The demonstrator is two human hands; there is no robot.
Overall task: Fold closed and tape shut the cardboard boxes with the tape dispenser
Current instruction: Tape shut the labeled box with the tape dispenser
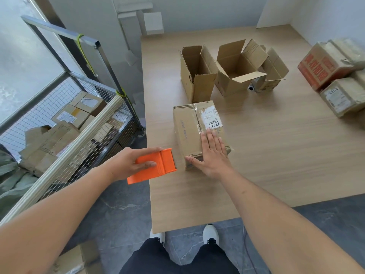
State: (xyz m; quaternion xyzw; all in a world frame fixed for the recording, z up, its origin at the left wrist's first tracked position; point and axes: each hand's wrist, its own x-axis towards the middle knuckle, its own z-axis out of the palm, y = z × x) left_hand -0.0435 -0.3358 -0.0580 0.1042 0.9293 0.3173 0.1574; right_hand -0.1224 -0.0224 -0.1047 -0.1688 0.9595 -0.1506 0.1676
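Note:
A closed cardboard box [187, 127] with a white label marked 5921 lies near the left side of the wooden table [276, 155]. My right hand [212, 155] rests flat on its top near end, fingers straight, thumb down the front face. My left hand [130, 162] grips an orange tape dispenser [156, 167] just left of the box, at the table's left edge. Behind the closed box stand three open cardboard boxes: a tall one [195, 76], a wider one [235, 70] and a smaller one [272, 72], all with flaps up.
Two taped boxes, one with red print [324, 66] and a smaller one [343, 97], sit at the table's right edge. A wire-mesh cart [79, 123] filled with several parcels stands left of the table. My feet stand at the table's near edge.

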